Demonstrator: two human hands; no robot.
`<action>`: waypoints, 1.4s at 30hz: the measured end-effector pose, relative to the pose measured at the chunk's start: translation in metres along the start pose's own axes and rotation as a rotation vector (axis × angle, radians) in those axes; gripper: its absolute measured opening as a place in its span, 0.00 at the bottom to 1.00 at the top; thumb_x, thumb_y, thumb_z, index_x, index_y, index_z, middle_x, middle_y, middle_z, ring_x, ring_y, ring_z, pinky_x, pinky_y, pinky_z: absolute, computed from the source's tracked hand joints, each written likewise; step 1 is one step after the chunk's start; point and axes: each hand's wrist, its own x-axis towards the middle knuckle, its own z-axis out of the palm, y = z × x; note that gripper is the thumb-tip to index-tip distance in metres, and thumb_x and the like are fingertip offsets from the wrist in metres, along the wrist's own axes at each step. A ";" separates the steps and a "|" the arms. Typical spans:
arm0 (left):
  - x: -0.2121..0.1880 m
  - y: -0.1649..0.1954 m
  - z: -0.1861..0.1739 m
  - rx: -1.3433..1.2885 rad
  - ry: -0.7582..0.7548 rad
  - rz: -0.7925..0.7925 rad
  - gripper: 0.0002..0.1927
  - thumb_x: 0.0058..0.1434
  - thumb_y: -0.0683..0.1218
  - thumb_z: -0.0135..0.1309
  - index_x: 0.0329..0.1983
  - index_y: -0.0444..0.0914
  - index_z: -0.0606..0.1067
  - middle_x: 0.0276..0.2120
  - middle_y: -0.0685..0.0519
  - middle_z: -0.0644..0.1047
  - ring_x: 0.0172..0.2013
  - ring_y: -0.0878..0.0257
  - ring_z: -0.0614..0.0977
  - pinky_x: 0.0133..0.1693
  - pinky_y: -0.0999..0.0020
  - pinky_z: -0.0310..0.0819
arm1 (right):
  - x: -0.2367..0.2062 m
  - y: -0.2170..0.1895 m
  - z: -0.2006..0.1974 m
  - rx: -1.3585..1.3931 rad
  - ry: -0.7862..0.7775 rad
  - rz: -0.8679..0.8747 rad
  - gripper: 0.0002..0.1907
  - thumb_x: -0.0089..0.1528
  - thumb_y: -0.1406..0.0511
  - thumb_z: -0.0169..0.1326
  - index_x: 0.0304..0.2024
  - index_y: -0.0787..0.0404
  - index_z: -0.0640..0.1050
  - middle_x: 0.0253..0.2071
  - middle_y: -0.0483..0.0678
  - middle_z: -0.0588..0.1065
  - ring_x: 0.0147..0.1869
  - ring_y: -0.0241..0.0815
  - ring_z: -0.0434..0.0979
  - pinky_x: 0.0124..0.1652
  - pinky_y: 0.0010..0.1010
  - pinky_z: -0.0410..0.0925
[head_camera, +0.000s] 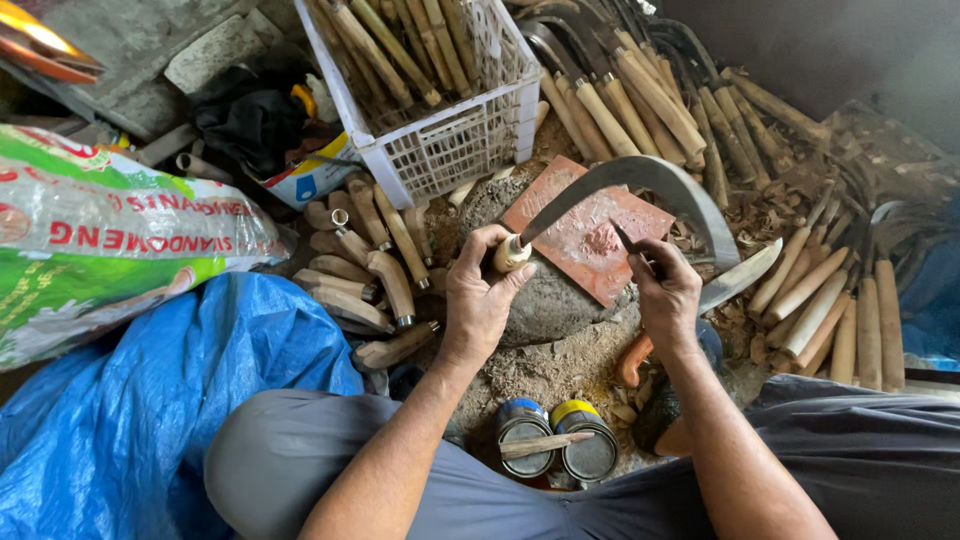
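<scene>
At far left a printed sack (100, 230) lay over a blue tarp (150, 400), with loose wooden handles (365, 270) piled beside them and a white basket (440, 150) of more handles behind. Your left hand (478, 290) was closed fully round the pale handle end of a sickle (640, 180), thumb pressed near the collar. The curved blade arched over a red tile (585, 240) resting on a stone (550, 300). Your right hand (665, 290) was closed on a thin dark tool (628, 242), its tip on the tile. Two tins (555, 445) stood between your knees; finished sickles (830, 300) lay at right. Judgement: the sickle would handle stiff, blade-heavy and sharp-edged; hold it at the wooden handle only, clear of the inner edge.
</scene>
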 end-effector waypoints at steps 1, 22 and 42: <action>0.001 0.001 0.001 0.030 0.010 0.044 0.18 0.62 0.39 0.66 0.50 0.42 0.71 0.39 0.59 0.76 0.39 0.70 0.76 0.42 0.73 0.77 | -0.001 -0.008 -0.003 -0.007 0.001 -0.055 0.09 0.65 0.71 0.61 0.49 0.61 0.81 0.41 0.44 0.78 0.39 0.31 0.75 0.37 0.23 0.69; 0.004 -0.013 0.020 0.186 -0.232 -0.133 0.16 0.71 0.47 0.53 0.57 0.43 0.63 0.45 0.53 0.77 0.43 0.64 0.82 0.43 0.67 0.85 | -0.020 -0.116 -0.019 -0.098 -0.159 -0.208 0.14 0.64 0.72 0.61 0.53 0.62 0.81 0.42 0.49 0.81 0.40 0.34 0.79 0.38 0.24 0.71; 0.006 -0.012 0.028 0.304 -0.223 0.140 0.24 0.65 0.44 0.60 0.64 0.40 0.69 0.50 0.49 0.75 0.50 0.57 0.79 0.52 0.63 0.78 | -0.019 -0.123 -0.030 -0.142 -0.213 -0.182 0.11 0.63 0.73 0.60 0.49 0.63 0.82 0.42 0.48 0.81 0.42 0.37 0.83 0.39 0.26 0.74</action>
